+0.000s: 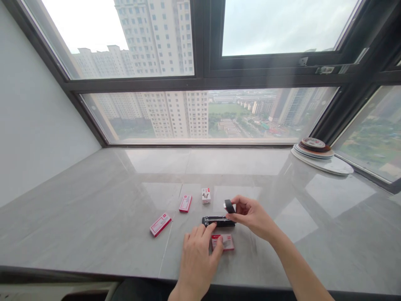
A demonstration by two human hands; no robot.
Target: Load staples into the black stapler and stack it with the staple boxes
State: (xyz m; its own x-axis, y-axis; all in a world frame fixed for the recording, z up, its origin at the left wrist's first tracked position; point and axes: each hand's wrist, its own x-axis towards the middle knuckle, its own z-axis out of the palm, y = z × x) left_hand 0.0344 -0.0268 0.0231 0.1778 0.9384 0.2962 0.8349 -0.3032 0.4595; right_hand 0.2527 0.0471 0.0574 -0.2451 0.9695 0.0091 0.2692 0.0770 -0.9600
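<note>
A black stapler [219, 221] lies lengthwise on the grey stone counter, its metal channel showing. My left hand [199, 255] rests at its left part, index fingertip on the near side, fingers apart. Under and beside my left thumb is a red and white box [227, 242], in front of the stapler. My right hand [250, 215] pinches a small black part [229, 206] between thumb and fingers, just above the stapler's right end; whether that part joins the stapler cannot be made out.
Two red and white boxes [160, 224] [185, 203] lie to the left. A small white box [206, 195] stands behind the stapler. Stacked plates [322, 161] sit at the back right by the window frame [200, 85]. The counter's front edge [94, 274] runs near me.
</note>
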